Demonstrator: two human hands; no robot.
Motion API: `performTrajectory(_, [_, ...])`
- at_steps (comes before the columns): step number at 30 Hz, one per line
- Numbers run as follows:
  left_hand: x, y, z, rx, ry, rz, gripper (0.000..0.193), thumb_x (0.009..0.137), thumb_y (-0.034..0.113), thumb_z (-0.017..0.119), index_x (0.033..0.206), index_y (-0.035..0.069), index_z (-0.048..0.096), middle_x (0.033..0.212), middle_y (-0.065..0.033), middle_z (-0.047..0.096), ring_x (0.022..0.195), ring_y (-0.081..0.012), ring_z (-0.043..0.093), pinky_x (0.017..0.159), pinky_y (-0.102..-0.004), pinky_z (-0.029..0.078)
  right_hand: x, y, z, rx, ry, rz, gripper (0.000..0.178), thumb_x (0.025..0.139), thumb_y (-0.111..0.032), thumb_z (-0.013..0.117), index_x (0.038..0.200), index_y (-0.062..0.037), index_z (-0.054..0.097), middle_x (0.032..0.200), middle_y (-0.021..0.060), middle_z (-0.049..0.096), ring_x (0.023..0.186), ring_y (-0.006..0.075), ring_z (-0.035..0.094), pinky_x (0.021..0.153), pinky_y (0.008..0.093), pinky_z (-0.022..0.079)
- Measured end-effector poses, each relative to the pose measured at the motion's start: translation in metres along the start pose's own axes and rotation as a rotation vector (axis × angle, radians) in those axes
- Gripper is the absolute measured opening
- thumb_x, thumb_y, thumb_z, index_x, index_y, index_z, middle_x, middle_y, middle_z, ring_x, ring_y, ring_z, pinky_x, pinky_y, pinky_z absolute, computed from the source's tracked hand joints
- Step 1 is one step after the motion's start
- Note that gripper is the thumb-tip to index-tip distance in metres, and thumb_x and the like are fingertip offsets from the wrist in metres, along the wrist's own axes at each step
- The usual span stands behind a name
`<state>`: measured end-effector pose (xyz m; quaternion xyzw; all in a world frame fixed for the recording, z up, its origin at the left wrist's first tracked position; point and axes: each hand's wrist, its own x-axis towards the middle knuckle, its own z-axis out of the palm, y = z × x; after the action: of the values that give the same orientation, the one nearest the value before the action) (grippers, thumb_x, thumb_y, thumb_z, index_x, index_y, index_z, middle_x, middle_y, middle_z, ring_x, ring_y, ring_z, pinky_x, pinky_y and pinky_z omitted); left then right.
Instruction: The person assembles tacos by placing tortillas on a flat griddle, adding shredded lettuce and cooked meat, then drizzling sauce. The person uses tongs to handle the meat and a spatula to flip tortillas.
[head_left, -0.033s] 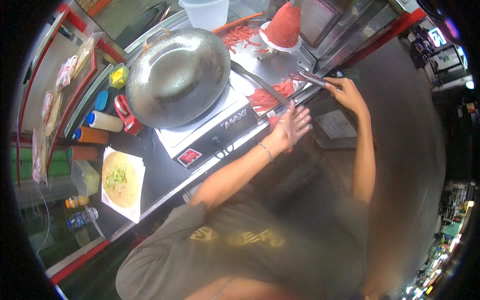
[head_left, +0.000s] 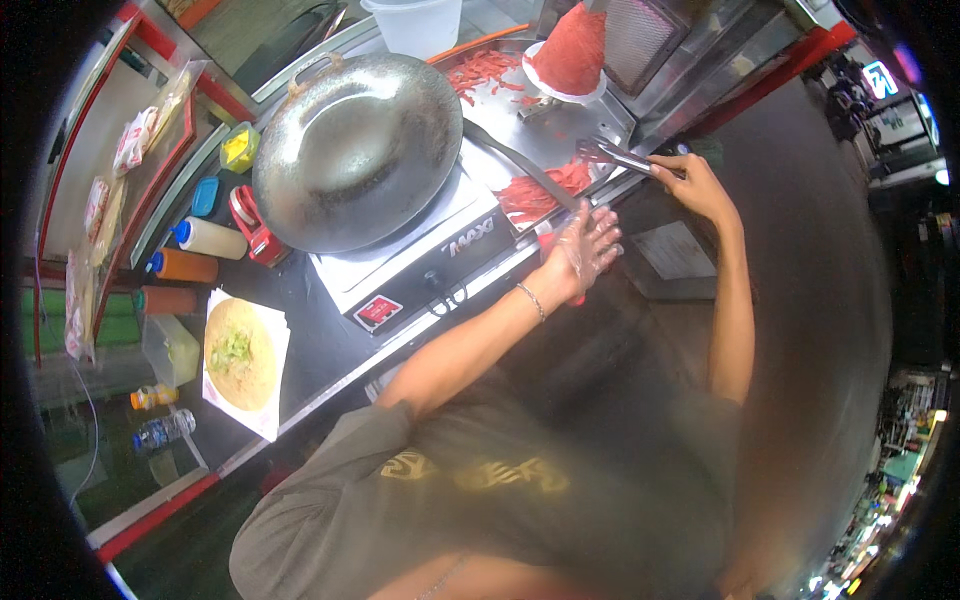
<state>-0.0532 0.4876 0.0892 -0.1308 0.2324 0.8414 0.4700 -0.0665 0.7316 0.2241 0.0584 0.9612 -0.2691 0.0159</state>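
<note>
My left hand [head_left: 582, 252], in a clear plastic glove, is open with its fingers stretched out beside the end of the wok's long handle [head_left: 520, 160]. Something red shows partly beneath that hand; its kind is hidden. A pair of metal tongs [head_left: 628, 158] is gripped in my bare right hand [head_left: 698, 190]. Their tips hang over red meat strips [head_left: 550, 192] at the near corner of a metal tray [head_left: 520, 115]. Farther back, a cone of red meat [head_left: 570, 55] stands on a white round base. The dark wok [head_left: 360, 150] rests on a tabletop stove [head_left: 400, 270].
At the left, a flatbread topped with green shreds [head_left: 238, 355] lies on white paper. Squeeze bottles [head_left: 215, 240], a red device [head_left: 256, 228] and a small tub with yellow contents [head_left: 239, 148] line the counter. A white bucket [head_left: 415, 28] is behind the wok.
</note>
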Motion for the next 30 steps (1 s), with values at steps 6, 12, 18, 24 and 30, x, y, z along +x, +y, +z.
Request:
performTrajectory(6, [-0.051,0.008,0.012,0.165,0.01,0.269,0.044,0.112,0.057,0.056,0.098,0.016,0.054,0.089,-0.0003,0.059,0.08,-0.0167,0.062,0.072,-0.0322,0.052,0.031,-0.001,-0.009,0.115,-0.372,0.01,0.041,0.105,-0.035,0.075,0.12,0.0025,0.081,0.071,-0.0009,0.063,0.071,0.0092,0.054,0.065,0.0341,0.044])
performTrajectory(12, [-0.123,0.001,0.025,0.364,-0.146,0.425,0.039,0.118,0.042,0.052,0.095,0.012,0.056,0.079,-0.0028,0.062,0.07,-0.014,0.061,0.063,-0.0292,0.05,0.042,-0.037,0.022,0.1,-0.523,-0.185,0.041,0.104,-0.031,0.076,0.121,0.0054,0.079,0.08,-0.0058,0.068,0.072,0.0066,0.049,0.064,0.0321,0.041])
performTrajectory(18, [-0.178,0.046,0.039,0.394,-0.212,0.374,0.04,0.116,0.043,0.056,0.094,0.009,0.059,0.082,-0.0062,0.063,0.072,-0.0169,0.062,0.067,-0.0328,0.051,0.044,-0.045,0.047,0.252,-0.572,-0.12,0.036,0.104,-0.029,0.078,0.115,0.005,0.083,0.077,-0.0042,0.065,0.071,0.0059,0.051,0.062,0.0295,0.04])
performTrajectory(24, [-0.261,0.106,0.015,0.78,0.102,0.287,0.026,0.106,0.021,0.058,0.101,0.006,0.08,0.083,-0.0065,0.08,0.071,-0.0152,0.075,0.066,-0.034,0.06,0.026,-0.047,0.046,0.428,-0.513,0.043,0.036,0.105,-0.033,0.078,0.119,-0.0011,0.084,0.069,-0.0065,0.055,0.061,0.0035,0.044,0.053,0.0264,0.031])
performTrajectory(30, [-0.278,0.101,0.001,0.779,0.372,0.512,0.032,0.078,0.018,0.08,0.109,0.016,0.086,0.086,-0.011,0.08,0.068,-0.0262,0.077,0.063,-0.0401,0.063,0.034,-0.082,0.007,0.54,-0.346,-0.031,0.036,0.105,-0.036,0.075,0.123,-0.0056,0.084,0.069,-0.0068,0.056,0.06,0.0033,0.044,0.053,0.0246,0.03])
